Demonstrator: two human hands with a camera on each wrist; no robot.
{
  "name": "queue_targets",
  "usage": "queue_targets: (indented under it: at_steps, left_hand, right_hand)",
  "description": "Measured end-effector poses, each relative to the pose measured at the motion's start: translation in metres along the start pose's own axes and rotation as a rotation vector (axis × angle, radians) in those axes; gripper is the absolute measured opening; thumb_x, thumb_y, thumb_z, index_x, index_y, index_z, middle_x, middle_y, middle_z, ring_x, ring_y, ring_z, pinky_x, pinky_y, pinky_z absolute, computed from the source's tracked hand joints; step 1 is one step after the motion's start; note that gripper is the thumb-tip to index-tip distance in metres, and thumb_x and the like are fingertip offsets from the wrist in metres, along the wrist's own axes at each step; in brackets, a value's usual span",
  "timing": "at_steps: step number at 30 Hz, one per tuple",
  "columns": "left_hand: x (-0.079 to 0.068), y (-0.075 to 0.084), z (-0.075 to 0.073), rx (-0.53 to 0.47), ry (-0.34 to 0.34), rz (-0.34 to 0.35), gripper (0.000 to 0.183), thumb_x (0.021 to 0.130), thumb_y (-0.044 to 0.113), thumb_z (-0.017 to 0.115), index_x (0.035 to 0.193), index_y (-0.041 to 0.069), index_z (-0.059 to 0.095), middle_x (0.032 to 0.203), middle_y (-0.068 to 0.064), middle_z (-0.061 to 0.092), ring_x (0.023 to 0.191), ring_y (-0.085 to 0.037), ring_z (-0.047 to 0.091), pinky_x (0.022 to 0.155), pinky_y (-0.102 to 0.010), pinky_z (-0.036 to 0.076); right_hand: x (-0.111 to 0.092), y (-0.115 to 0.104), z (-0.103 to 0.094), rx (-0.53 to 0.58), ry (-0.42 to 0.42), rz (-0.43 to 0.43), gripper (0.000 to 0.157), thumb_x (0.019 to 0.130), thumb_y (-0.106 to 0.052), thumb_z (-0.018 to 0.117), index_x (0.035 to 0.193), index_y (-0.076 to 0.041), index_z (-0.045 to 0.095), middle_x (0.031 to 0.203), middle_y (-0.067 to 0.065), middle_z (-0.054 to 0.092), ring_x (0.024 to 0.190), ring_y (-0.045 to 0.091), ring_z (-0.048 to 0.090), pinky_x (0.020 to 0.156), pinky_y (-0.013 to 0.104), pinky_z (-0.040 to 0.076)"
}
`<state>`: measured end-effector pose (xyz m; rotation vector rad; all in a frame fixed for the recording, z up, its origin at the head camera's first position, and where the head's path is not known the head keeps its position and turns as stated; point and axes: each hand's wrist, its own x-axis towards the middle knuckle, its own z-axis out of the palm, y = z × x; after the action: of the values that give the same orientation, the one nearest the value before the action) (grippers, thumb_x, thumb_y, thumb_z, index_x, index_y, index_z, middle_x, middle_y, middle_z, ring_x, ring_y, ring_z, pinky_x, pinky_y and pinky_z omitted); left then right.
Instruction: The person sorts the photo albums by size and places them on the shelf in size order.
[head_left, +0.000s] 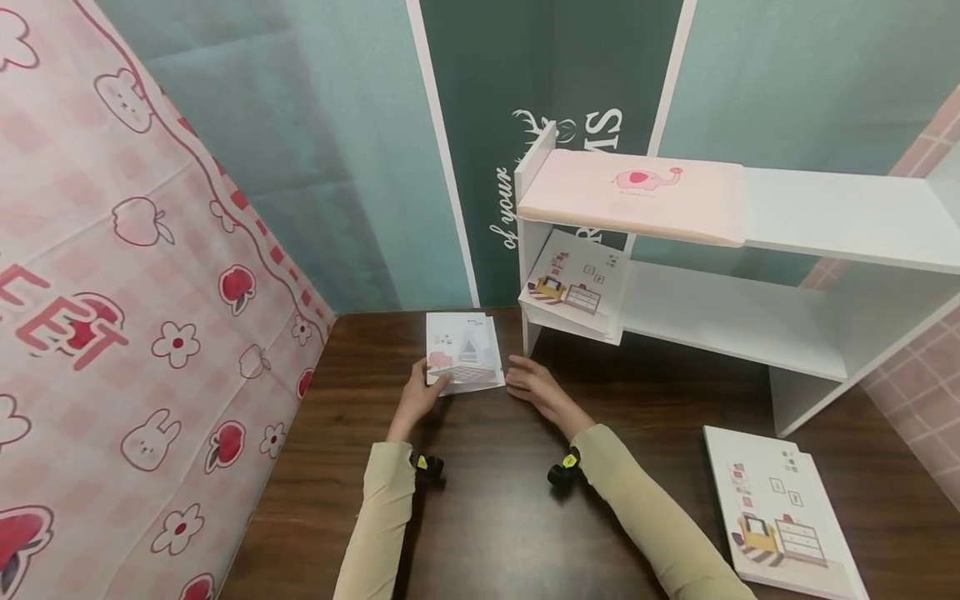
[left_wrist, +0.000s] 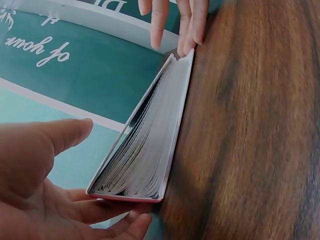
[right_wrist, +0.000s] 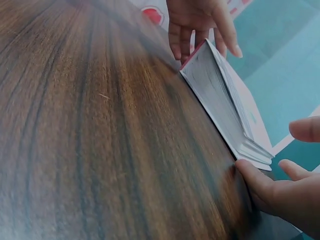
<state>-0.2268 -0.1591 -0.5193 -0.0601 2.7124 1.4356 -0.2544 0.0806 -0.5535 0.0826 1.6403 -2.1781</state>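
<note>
From my remote seat I see the grip of the left hand (head_left: 420, 392) loose, fingers touching the red spine of a thick white illustrated hardcover book (head_left: 465, 350); the right hand (head_left: 534, 385), also relaxed, touches its opposite side. The book lies along the far edge of the dark-brown wood-grain tabletop (head_left: 495, 500), near a white two-tier shelf unit (head_left: 720, 317).

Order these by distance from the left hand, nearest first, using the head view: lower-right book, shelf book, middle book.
1. Middle book: at the left hand.
2. Shelf book: to the right, on the lower shelf.
3. Lower-right book: on the table, farther right.
</note>
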Motion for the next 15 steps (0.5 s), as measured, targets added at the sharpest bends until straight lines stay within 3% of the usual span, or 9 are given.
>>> queue_targets:
  at_steps: [8,11,15]
  left_hand:
    - [0.0007,-0.0020,0.0000,-0.047,0.015,-0.010,0.068,0.093,0.034,0.055,0.142,-0.002,0.025,0.138,-0.028,0.039,0.125,-0.038,0.042,0.098,-0.052,0.038]
    - [0.0021,-0.0023,-0.0001,-0.068,0.023,-0.013,0.066,0.093,0.033,0.055,0.142,-0.001,0.026,0.133,-0.028,0.044,0.117,-0.037,0.049,0.092,-0.049,0.044]
    - [0.0040,-0.0040,0.0007,-0.109,0.042,-0.038,0.060,0.093,0.031,0.055,0.141,0.003,0.031,0.114,-0.025,0.057,0.091,-0.032,0.059,0.074,-0.037,0.050]
  right_hand:
    - [0.0033,-0.0019,0.0083,-0.014,0.050,-0.007,0.052,0.093,-0.002,0.047,0.141,0.005,0.029,0.117,0.019,0.051,0.091,0.012,0.057,0.105,0.043,0.036]
    - [0.0048,-0.0039,0.0098,-0.022,0.066,0.013,0.055,0.092,-0.004,0.050,0.141,0.005,0.029,0.121,0.021,0.051,0.095,0.015,0.056,0.105,0.042,0.036]
    - [0.0067,-0.0062,0.0106,-0.037,0.073,0.056,0.061,0.091,-0.006,0.053,0.142,0.007,0.023,0.135,0.026,0.042,0.110,0.022,0.051,0.107,0.040,0.034]
